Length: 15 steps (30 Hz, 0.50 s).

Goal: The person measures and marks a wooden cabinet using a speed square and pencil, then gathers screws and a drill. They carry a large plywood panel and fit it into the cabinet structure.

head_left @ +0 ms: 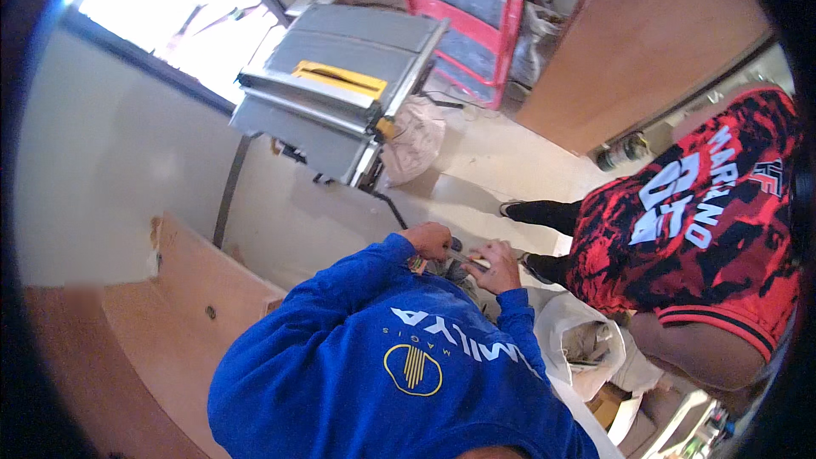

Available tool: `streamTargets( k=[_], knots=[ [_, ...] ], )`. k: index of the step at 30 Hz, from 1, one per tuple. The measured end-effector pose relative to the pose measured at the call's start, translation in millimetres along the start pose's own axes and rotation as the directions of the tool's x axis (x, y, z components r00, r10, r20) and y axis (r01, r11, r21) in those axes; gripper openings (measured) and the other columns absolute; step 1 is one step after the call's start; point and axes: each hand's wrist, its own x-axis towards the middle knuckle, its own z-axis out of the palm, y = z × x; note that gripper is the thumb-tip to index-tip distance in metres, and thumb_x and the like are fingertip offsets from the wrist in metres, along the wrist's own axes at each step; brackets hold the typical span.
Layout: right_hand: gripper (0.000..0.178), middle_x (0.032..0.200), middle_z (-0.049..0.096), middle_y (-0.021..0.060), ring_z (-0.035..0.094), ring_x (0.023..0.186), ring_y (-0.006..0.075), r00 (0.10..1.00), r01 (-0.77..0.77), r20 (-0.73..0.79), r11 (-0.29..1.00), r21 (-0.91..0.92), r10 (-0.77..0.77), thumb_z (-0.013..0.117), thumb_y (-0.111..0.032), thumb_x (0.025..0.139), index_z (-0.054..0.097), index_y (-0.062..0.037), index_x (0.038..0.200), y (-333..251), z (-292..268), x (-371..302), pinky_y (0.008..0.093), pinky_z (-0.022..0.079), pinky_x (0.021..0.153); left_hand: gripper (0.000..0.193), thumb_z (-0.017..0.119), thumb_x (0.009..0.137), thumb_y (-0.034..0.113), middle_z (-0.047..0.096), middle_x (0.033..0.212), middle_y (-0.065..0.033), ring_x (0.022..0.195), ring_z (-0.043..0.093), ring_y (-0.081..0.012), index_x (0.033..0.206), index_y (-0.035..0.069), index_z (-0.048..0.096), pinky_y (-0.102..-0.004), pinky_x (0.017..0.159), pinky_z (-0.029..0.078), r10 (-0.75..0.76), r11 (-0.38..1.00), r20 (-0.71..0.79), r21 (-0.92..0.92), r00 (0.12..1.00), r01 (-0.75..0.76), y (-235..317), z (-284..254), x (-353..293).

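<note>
My left hand (431, 240), in a blue sleeve, is closed with its fingers curled in front of my chest. Close beside it, my right hand (497, 265) is pinched, its fingertips pointing toward the left. Between the two runs a thin greyish piece (467, 261) that both hands seem to grip; its exact kind is too small to tell. A small dark rounded bit shows by the left fingertips. Below the hands, the front of my blue sweatshirt (374, 357) hides part of what lies under them.
Ahead stands a table saw (357, 42) with a yellow insert. A red-framed trolley (463, 25) is held upright by another person's hands beyond it. Wooden panels (637, 42) lean right and left. A co-worker in a red-black jersey (680, 212) bends at right, near a white sack (557, 331).
</note>
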Motion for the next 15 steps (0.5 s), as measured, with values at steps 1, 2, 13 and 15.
streamTargets(
  k=[1, 2, 13, 15],
  knots=[
    [0.035, 0.103, 0.071, 0.0105, 0.064, 0.100, 0.0331, 0.996, 0.043, -0.079, 0.998, -0.050, -0.047, 0.083, -0.031, 0.078, 0.076, -0.0124, 0.107, 0.2, -0.1, -1.6, 0.0458, 0.048, 0.088, 0.039, 0.079, 0.070, 0.036, 0.074, 0.093, -0.0226, 0.091, 0.071, -0.0432, 0.092, 0.003, 0.078, -0.0510, 0.081, 0.056, -0.036, 0.992, -0.135, -0.123, 0.990, 0.020, -10.0, 14.8, -20.6],
    [0.033, 0.104, 0.069, 0.0083, 0.063, 0.101, 0.0312, 0.982, 0.108, -0.145, 0.989, -0.102, -0.122, 0.082, -0.031, 0.078, 0.076, -0.0141, 0.106, 1.5, -0.9, -1.1, 0.0460, 0.047, 0.088, 0.039, 0.079, 0.071, 0.036, 0.073, 0.090, -0.0226, 0.087, 0.071, -0.0427, 0.091, 0.003, 0.078, -0.0513, 0.079, 0.056, -0.094, 0.983, -0.230, -0.177, 0.969, 0.054, -19.8, 26.4, -38.1],
    [0.016, 0.091, 0.068, 0.0115, 0.066, 0.083, 0.0281, 0.995, 0.041, -0.097, 0.992, 0.117, -0.030, 0.069, -0.010, 0.091, 0.072, -0.0063, 0.106, 25.2, 12.2, 3.7, 0.0387, 0.053, 0.074, 0.026, 0.079, 0.086, 0.026, 0.057, 0.064, -0.0032, 0.054, 0.057, -0.0132, 0.082, 0.002, 0.068, -0.0317, 0.049, 0.046, -0.775, 0.211, -0.119, -0.975, 0.620, 0.076, -34.6, 128.7, -202.2],
    [0.015, 0.089, 0.068, 0.0122, 0.066, 0.076, 0.0279, 1.000, 0.006, -0.024, 0.995, 0.103, -0.004, 0.068, -0.010, 0.091, 0.072, -0.0056, 0.105, 14.8, 20.4, 10.9, 0.0382, 0.053, 0.070, 0.023, 0.078, 0.088, 0.024, 0.058, 0.067, -0.0027, 0.053, 0.056, -0.0123, 0.086, 0.004, 0.067, -0.0304, 0.048, 0.045, -0.816, 0.095, -0.182, -0.979, 0.548, -0.183, -37.3, 130.0, -211.3]
  ],
)
